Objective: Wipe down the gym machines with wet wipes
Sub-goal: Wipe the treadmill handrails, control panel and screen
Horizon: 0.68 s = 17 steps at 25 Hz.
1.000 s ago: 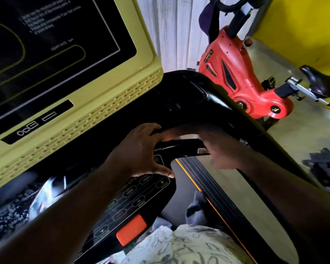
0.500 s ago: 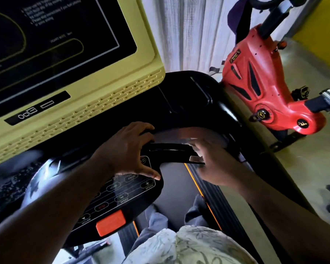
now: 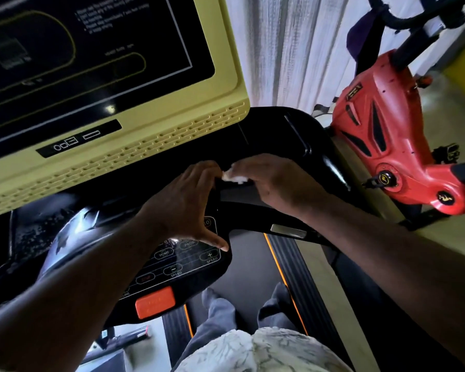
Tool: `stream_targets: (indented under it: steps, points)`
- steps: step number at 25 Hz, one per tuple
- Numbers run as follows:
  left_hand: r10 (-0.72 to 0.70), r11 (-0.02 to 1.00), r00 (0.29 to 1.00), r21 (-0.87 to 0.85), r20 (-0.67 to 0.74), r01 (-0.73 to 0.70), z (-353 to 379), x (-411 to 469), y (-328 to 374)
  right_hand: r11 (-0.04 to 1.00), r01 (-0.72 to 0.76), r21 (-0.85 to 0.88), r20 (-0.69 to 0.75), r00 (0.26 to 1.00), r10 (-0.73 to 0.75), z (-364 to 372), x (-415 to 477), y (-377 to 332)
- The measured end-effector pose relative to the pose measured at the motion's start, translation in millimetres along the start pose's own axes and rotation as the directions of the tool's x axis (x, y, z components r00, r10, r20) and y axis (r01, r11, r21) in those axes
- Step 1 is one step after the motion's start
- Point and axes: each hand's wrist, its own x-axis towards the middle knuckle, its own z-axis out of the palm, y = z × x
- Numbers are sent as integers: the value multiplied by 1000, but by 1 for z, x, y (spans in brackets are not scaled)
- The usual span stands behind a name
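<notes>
I'm wiping the treadmill handlebar (image 3: 255, 214) — the wipe is now above it.
My right grip (image 3: 274, 183) is pinching the wet wipe (image 3: 232, 178), having come up from under the bar; my left grip (image 3: 183, 205) — open — is bracing on the control panel (image 3: 188, 261).

Crumpled white wipe (image 3: 235, 178) on black treadmill (image 3: 275, 135)

head | our left grip (image 3: 183, 208) rests spread on the black treadmill console (image 3: 266, 135), thumb on the button panel (image 3: 177, 261) | our right grip (image 3: 277, 183) pinches a white wet wipe (image 3: 234, 178) against the console, just beside the left fingertips | yellow-framed screen (image 3: 172, 123) above | orange button (image 3: 155, 302) below | red exercise bike (image 3: 387, 146) at right
</notes>
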Motion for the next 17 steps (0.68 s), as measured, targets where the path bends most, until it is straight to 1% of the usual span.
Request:
stream_targets:
  steps: [1,2,3,4,5,6,8,9,10,11,12,13,15,17]
  points:
    - [9,1000,999,2,-34,-9,1,-1,0,985,148,-84,101,985,-139,10,9,1]
    - [10,1000,999,7,-52,-10,2,-2,-1,964,205,-170,284,947,-151,13,12,11]
    - [9,1000,999,12,-54,-8,2,-3,-1,962,205,-182,375,918,-125,7,9,31]
    - [8,1000,999,16,-46,-7,2,-3,0,974,180,-140,394,912,-112,1,2,44]
    - [6,1000,999,20,-38,-5,2,-3,0,970,188,-152,458,883,-100,-7,-6,54]
    - [8,1000,1000,27,-27,-7,1,-3,0,969,179,-173,549,834,-56,-14,-18,64]
    - [25,999,1000,41,9,-26,0,-3,1,935,187,-301,564,825,16,-33,-38,74]
    - [35,998,999,43,29,-37,-1,-3,3,946,130,-296,579,812,70,-39,-44,66]
    - [42,998,998,46,46,-44,-2,-3,4,909,180,-375,565,822,70,-44,-47,56]
    - [50,997,997,55,61,-53,-2,-3,3,849,294,-438,578,816,16,-47,-51,50]
    - [68,994,995,77,75,-74,-3,-3,4,809,333,-485,587,809,20,-48,-61,46]
    - [94,988,991,115,91,-105,-2,-4,4,799,347,-491,591,807,13,-47,-73,44]
    - [168,960,980,207,105,-186,-1,-4,3,858,238,-455,540,840,54,-52,-93,29]
    - [225,927,968,282,112,-248,0,-6,2,856,132,-501,437,892,119,-53,-118,16]
